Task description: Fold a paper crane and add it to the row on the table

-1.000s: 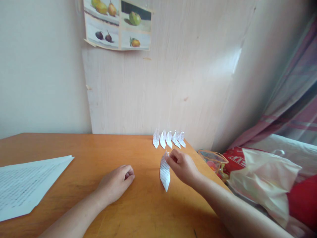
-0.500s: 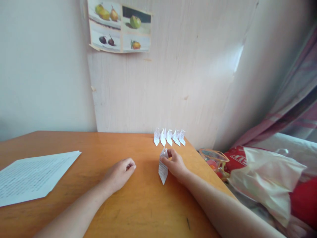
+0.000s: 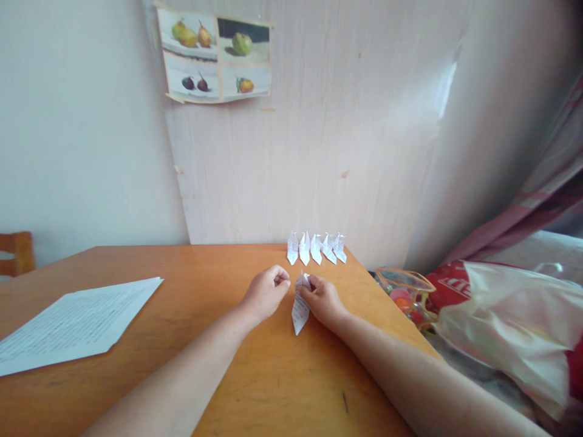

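My right hand (image 3: 324, 300) pinches a folded paper crane (image 3: 300, 314) made from printed white paper. Its pointed lower end faces me, and part of its upper side is hidden behind my thumb and fingers. Just left of the crane is my left hand (image 3: 268, 293), its fingers curled closed with nothing visible in them and a small gap to the paper. Beyond both hands, several finished paper cranes (image 3: 316, 250) stand in a row near the back edge of the wooden table (image 3: 218, 261).
A stack of printed paper sheets (image 3: 82, 325) lies on the table's left side. Past the right edge are a clear orange-rimmed bag (image 3: 403, 291) and a white and red plastic bag (image 3: 510, 328). A chair back (image 3: 20, 252) shows at far left; fruit pictures (image 3: 216, 57) hang on the wall.
My left hand has moved right and slightly away from me, close to the crane. My right hand keeps its pinch, and the crane is tilted a little. The view has shifted slightly left.
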`<move>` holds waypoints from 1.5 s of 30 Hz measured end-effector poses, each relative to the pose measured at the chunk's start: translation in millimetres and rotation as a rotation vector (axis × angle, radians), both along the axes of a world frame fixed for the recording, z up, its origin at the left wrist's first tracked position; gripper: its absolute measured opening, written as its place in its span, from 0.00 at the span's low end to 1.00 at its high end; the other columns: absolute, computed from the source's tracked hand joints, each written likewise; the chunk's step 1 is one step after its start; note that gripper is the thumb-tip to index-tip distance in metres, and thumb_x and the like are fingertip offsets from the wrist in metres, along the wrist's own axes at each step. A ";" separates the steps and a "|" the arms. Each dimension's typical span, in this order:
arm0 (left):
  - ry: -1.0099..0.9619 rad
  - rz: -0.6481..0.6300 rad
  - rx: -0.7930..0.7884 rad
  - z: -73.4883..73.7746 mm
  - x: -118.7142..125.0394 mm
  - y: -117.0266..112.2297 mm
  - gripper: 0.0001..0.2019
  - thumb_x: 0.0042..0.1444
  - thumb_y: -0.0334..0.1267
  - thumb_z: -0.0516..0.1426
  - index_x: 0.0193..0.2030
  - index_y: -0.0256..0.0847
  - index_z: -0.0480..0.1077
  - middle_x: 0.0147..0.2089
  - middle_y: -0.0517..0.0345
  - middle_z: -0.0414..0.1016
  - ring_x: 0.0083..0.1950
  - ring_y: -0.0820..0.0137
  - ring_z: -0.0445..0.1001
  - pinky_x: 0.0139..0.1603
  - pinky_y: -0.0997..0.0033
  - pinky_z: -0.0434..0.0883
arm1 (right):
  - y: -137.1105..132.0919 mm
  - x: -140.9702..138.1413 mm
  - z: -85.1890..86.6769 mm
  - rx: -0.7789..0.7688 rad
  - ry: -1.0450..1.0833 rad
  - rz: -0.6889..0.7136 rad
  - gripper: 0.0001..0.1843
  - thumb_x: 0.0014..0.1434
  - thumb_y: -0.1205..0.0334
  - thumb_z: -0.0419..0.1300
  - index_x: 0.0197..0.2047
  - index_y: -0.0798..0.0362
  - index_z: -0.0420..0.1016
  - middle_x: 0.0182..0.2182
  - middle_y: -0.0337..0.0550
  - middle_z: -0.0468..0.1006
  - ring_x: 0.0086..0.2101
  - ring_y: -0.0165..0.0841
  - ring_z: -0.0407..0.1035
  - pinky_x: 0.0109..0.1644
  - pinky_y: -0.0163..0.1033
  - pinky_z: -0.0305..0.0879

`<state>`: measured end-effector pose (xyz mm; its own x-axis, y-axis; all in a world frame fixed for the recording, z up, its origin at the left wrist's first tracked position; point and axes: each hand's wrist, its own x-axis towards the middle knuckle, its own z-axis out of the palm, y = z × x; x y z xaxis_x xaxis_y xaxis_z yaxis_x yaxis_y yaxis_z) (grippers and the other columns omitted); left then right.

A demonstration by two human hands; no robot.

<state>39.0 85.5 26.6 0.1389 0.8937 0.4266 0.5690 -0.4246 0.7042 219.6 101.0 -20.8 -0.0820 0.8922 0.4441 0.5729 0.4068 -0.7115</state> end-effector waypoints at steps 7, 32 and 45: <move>-0.045 0.057 0.048 -15.7 31.0 11.8 0.06 0.56 0.30 0.57 0.40 0.41 0.73 0.41 0.52 0.81 0.43 0.66 0.78 0.47 0.65 0.73 | 4.3 0.1 -3.8 0.001 -0.007 0.000 0.13 0.59 0.55 0.56 0.25 0.50 0.62 0.22 0.33 0.66 0.25 0.29 0.60 0.29 0.33 0.51; -0.020 0.097 0.093 -21.8 36.1 -2.6 0.03 0.56 0.33 0.58 0.32 0.42 0.72 0.35 0.56 0.78 0.39 0.66 0.74 0.42 0.67 0.67 | 2.5 1.6 -1.6 -0.009 -0.007 -0.028 0.12 0.58 0.55 0.57 0.26 0.50 0.62 0.21 0.33 0.67 0.25 0.30 0.61 0.30 0.33 0.51; -0.319 0.051 -0.029 -18.4 40.9 5.0 0.06 0.53 0.40 0.60 0.30 0.42 0.70 0.31 0.61 0.73 0.35 0.68 0.71 0.39 0.70 0.67 | 0.3 0.6 -2.4 0.020 -0.029 0.011 0.14 0.60 0.55 0.57 0.26 0.51 0.61 0.23 0.33 0.66 0.25 0.28 0.59 0.29 0.33 0.50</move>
<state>79.8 90.5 8.2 -0.0428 0.9086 0.4154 0.3371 -0.3783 0.8621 220.2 101.2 -23.1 -0.1048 0.8822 0.4591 0.5884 0.4271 -0.6865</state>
